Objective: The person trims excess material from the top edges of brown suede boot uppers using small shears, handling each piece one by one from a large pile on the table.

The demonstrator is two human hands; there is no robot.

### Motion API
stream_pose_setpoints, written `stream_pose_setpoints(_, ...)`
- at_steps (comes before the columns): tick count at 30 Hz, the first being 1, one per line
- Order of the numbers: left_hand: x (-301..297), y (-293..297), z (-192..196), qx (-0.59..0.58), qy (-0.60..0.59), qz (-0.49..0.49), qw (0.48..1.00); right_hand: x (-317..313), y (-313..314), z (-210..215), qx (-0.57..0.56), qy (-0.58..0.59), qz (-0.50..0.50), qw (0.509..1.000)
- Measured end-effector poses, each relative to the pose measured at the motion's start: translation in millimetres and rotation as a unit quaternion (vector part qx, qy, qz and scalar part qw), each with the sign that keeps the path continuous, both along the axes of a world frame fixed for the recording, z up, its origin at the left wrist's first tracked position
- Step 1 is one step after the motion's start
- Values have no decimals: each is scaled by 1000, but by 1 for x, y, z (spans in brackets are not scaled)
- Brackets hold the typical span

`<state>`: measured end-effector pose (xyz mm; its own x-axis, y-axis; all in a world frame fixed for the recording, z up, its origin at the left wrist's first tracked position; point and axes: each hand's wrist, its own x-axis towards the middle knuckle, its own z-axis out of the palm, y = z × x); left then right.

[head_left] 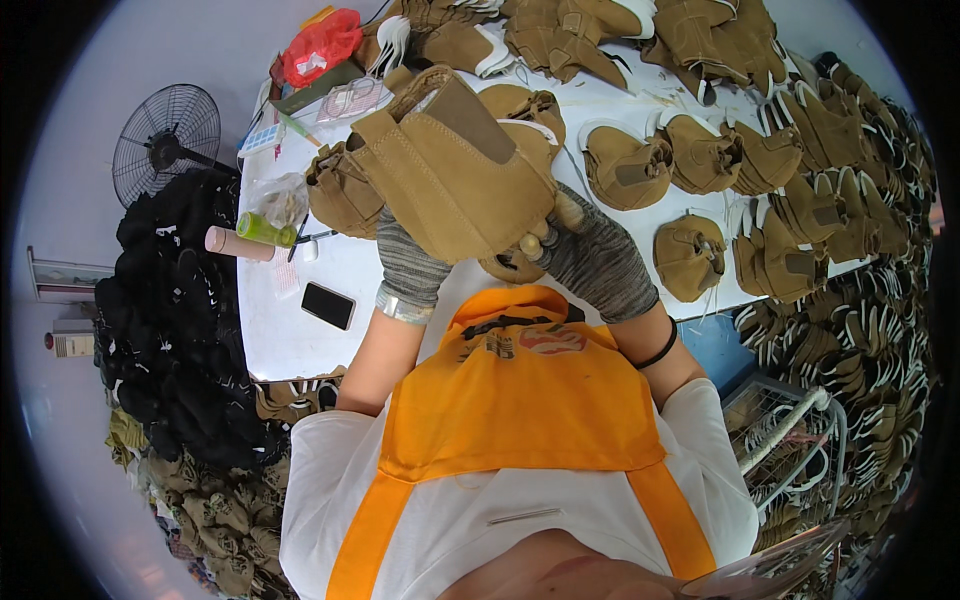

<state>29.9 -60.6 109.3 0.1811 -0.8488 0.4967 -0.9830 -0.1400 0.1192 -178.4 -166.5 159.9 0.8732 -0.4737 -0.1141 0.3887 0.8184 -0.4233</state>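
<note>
Between my two hands, above the white table (pixel 265 340), a tan suede boot upper (pixel 455 175) is held up with stitching along its side and a darker brown panel near its opening. My left hand (pixel 410 265), in a grey knit glove, grips it from the left; its fingers are hidden behind the upper. My right hand (pixel 595 250), in a similar glove with bare fingertips, pinches the upper's lower right edge. Just behind it on the table sit another tan upper (pixel 340 190) to the left and one more (pixel 525 108) to the right.
Rows of tan uppers (pixel 705 155) cover the table's right side, with more piled at the back. On the left lie a phone (pixel 328 306), a green roll (pixel 266 230), a pink cylinder (pixel 238 243) and a red plastic bag (pixel 322 48). A fan (pixel 165 145) stands beyond black piles (pixel 185 320).
</note>
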Motion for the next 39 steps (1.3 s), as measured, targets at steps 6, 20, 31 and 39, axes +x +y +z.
stream_pose_setpoints(6,3,-1,-11,-28,12,-13,999,-11,-2,16,-166,60,13,984)
stream_pose_setpoints(20,4,-1,-6,-110,830,-387,387,-10,-8,3,-337,226,-217,888)
stream_pose_setpoints(31,9,5,-26,-115,867,-422,237,11,-33,59,-710,121,-272,638)
stream_pose_setpoints(39,-19,20,41,-148,833,-182,501,10,-40,60,-758,122,-192,611)
